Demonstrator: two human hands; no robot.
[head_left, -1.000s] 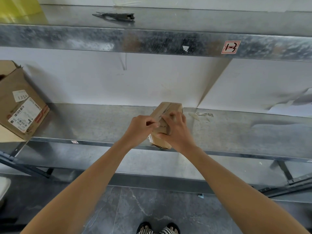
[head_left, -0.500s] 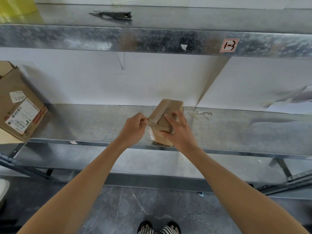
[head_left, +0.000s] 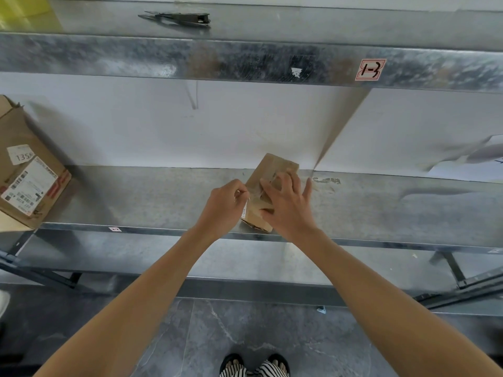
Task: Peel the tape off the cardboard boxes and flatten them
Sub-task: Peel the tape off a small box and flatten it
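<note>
1. Galvanized steel shelf backed by a white wall carries the work, with grey floor tiles below.
2. A small cardboard box lies near the shelf's front edge, under the right hand and just right of the left hand.
3. The left hand has its fingertips curled together, pinching a strip of clear tape that runs from them to the box's near left side.
4. The right hand lies on top of the box with its fingers spread and fairly straight, pressing down rather than grasping.
5. Far to the left of the left hand, a larger labelled cardboard box leans tilted.
6. Above both hands, on the upper shelf, lies a black tool; I cannot tell what kind.
</note>
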